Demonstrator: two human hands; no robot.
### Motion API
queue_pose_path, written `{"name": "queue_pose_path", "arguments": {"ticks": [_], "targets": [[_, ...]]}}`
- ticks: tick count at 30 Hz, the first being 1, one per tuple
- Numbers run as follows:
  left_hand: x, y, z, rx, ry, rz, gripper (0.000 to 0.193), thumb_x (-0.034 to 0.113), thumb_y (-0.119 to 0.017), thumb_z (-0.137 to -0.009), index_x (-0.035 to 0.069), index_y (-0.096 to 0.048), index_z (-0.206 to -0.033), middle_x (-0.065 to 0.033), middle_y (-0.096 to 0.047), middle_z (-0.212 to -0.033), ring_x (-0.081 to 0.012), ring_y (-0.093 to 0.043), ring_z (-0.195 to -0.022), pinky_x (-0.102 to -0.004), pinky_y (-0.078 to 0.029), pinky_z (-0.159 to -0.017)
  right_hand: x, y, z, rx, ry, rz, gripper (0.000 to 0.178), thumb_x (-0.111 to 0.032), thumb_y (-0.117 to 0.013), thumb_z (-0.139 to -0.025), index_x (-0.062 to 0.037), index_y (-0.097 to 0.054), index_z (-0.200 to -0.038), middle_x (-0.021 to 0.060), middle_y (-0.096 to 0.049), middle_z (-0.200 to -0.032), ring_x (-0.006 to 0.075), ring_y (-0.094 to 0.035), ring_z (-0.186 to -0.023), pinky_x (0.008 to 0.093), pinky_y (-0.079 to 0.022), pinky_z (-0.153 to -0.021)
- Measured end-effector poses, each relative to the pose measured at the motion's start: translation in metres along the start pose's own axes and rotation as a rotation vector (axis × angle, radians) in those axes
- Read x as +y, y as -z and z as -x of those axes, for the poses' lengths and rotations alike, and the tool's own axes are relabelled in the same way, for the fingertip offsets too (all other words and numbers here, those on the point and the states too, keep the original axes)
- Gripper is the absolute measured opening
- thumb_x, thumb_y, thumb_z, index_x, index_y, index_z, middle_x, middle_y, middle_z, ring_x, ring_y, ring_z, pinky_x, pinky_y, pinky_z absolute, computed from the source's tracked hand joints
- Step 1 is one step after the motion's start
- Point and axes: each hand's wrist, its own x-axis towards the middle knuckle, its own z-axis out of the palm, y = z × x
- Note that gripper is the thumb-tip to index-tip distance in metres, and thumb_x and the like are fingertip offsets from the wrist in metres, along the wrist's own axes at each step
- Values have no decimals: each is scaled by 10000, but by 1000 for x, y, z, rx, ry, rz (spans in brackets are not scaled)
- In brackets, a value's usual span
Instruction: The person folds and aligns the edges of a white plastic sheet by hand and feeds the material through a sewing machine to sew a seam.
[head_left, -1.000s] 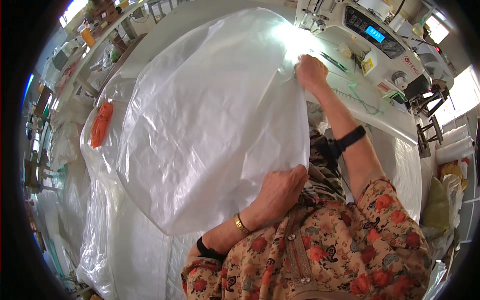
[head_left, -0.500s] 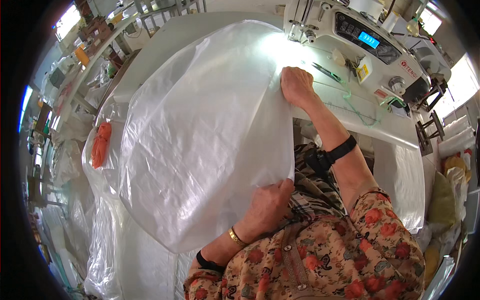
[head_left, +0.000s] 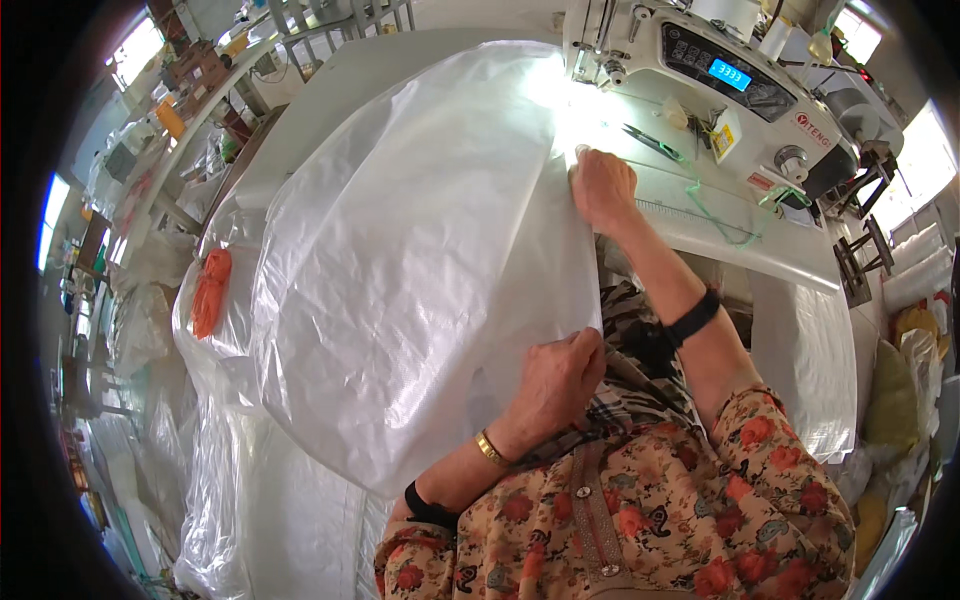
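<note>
A large translucent white plastic sheet (head_left: 400,270) spreads across the sewing table and hangs over its near edge. My left hand (head_left: 560,378) is closed on the sheet's right edge, close to my body. Farther up the same edge, my right hand (head_left: 604,190) pinches the material just in front of the sewing machine (head_left: 700,80). The edge runs nearly straight between both hands. Bright lamp light falls on the sheet's far corner by the needle area, where glare hides detail.
Green-handled thread snips (head_left: 652,142) and loose green thread (head_left: 705,205) lie right of my right hand. An orange twine bundle (head_left: 210,293) rests on plastic at the left. A cluttered shelf (head_left: 170,180) stands far left, with a stool (head_left: 860,262) at the right.
My left hand has moved up and slightly right along with the sheet's edge. My right hand has shifted slightly nearer and right, still gripping the edge.
</note>
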Motion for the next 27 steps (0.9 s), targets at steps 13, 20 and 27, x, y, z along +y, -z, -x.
{"name": "queue_pose_path", "arguments": {"ticks": [13,20,27], "targets": [[-16,4,-28,32,-82,-250,130,42,-595,-796,43,-471,-757,-119,-569,-655,-340,-592,-588,-433,-452,-505,1,1,-21,-42,260,64,26,-2,-541,-746,3,-567,-752,212,-626,-737,380,-640,-746,466,-482,-694],[-18,14,-59,40,-78,-341,128,50,-581,-806,49,-462,-759,-139,-553,-620,-362,-575,-576,-454,-437,-513,8,-16,-56,39,245,28,29,9,-559,-728,-3,-547,-705,199,-629,-757,367,-642,-768,459,-476,-642],[-18,0,-49,71,-40,-255,141,74,-583,-834,38,-461,-771,-153,-551,-619,-378,-567,-575,-453,-436,-518,8,-13,-12,56,113,33,94,-83,-547,-780,-14,-558,-717,194,-628,-723,362,-644,-747,454,-444,-702]]}}
